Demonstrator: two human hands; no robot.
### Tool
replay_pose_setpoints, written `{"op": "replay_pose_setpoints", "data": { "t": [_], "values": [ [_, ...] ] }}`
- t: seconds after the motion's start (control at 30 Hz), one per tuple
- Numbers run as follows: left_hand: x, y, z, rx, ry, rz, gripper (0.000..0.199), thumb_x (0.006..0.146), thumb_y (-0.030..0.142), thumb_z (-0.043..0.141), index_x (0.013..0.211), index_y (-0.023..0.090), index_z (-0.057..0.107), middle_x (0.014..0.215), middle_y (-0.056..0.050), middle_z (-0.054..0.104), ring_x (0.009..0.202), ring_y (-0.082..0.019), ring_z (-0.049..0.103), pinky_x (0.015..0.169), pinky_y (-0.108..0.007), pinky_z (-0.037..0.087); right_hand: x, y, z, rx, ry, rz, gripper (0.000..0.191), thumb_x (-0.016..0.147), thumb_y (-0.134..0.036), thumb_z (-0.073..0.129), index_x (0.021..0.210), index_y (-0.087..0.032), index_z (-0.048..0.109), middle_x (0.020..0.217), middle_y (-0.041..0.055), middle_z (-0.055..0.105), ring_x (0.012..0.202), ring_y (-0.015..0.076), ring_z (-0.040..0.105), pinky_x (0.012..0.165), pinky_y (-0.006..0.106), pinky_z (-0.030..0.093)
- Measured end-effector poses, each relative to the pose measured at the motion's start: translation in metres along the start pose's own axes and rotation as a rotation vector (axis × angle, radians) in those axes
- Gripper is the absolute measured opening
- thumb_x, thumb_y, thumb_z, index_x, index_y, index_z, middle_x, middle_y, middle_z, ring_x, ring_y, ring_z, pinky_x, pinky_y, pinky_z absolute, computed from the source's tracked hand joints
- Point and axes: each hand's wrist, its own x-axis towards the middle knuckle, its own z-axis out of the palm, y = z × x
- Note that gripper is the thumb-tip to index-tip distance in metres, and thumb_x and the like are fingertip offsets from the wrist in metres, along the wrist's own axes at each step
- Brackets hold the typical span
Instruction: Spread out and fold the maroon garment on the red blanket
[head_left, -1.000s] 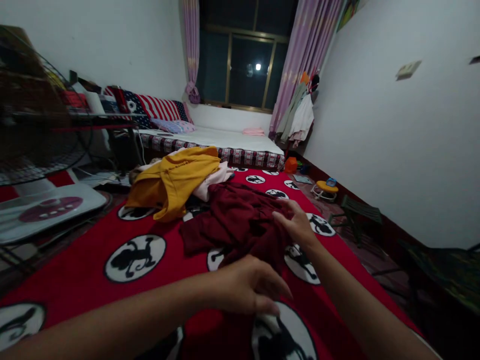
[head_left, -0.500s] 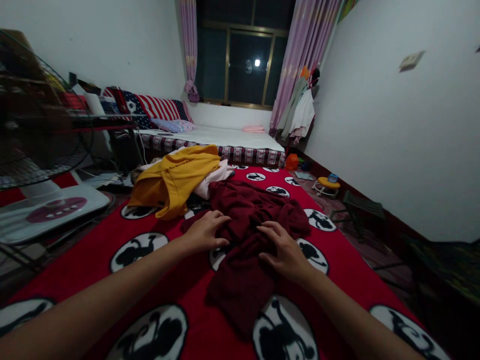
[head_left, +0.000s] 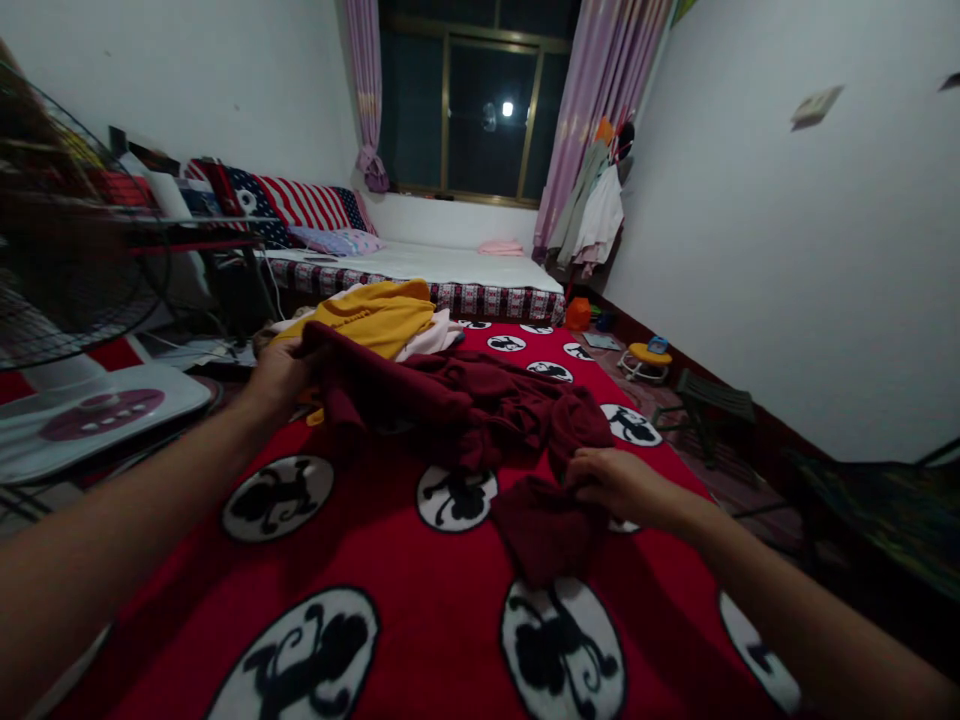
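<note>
So you've got the maroon garment (head_left: 465, 400) spread across the red blanket (head_left: 375, 560), just this side of the yellow garment (head_left: 375, 315) heaped at the blanket's far end. Your left hand (head_left: 281, 375) has its fingers clamped on the garment's far-left edge, lifting it off the blanket right beside the yellow one. Your right hand (head_left: 619, 485) has its fingers pinched together on the near-right end, low against the blanket. The long axis of the maroon garment runs on a diagonal between your hands, far-left to near-right, with the bunched middle sagging. Right hand's the nearer one to you; left is stretched out further.
</note>
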Motion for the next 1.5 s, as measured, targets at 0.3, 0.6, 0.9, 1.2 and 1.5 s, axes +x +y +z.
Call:
{"op": "replay_pose_setpoints", "data": {
  "t": [0.3,0.6,0.9,1.2,1.5],
  "values": [
    [-0.031,0.015,-0.023,0.545,0.469,0.376,0.030,0.072,0.009,0.050,0.098,0.016,0.063,0.111,0.000,0.059,0.119,-0.026,0.044,0.107,-0.037,0.029,0.002,0.014,-0.016,-0.375,0.220,0.292,0.034,0.073,-0.004,0.047,0.085,-0.023,0.072,0.102,0.0070,0.066,0.088,0.0211,0.062,0.072,0.029,0.043],
    [-0.083,0.019,0.137,0.783,-0.465,0.666,0.083,0.068,0.023,0.063,0.145,0.016,0.032,0.143,-0.015,0.043,0.131,-0.029,0.039,0.111,-0.044,0.027,0.084,0.006,0.048,-0.072,0.449,0.126,0.087,0.065,0.004,0.047,0.146,-0.020,0.029,0.141,0.0115,0.044,0.127,0.0240,0.042,0.101,0.040,0.039],
    [-0.059,0.040,0.140,0.444,-0.432,0.443,0.018,0.072,0.015,0.048,0.082,0.017,0.063,0.081,-0.002,0.063,0.079,-0.018,0.058,0.075,-0.028,0.045,0.070,0.014,0.020,0.347,0.655,0.214,0.037,0.061,-0.015,0.048,0.093,-0.019,0.067,0.095,0.0055,0.063,0.091,0.0223,0.058,0.082,0.034,0.046],
    [-0.094,0.080,0.076,0.088,-1.214,0.092,0.027,0.081,0.040,0.059,0.090,0.017,0.070,0.088,-0.002,0.069,0.084,-0.019,0.060,0.076,-0.024,0.045,-0.030,0.009,-0.013,0.851,0.185,0.252,0.019,0.065,-0.030,0.058,0.073,-0.018,0.070,0.067,-0.0002,0.063,0.064,0.0169,0.056,0.060,0.026,0.042],
    [-0.064,0.065,0.094,0.478,-1.122,-0.022,0.047,0.085,0.057,0.050,0.102,0.015,0.065,0.091,-0.009,0.071,0.078,-0.022,0.067,0.067,-0.027,0.050,0.008,0.013,-0.026,0.500,0.453,0.294,0.031,0.079,-0.044,0.057,0.082,-0.016,0.070,0.082,0.0065,0.070,0.076,0.0203,0.064,0.072,0.031,0.049]
  ]
}}
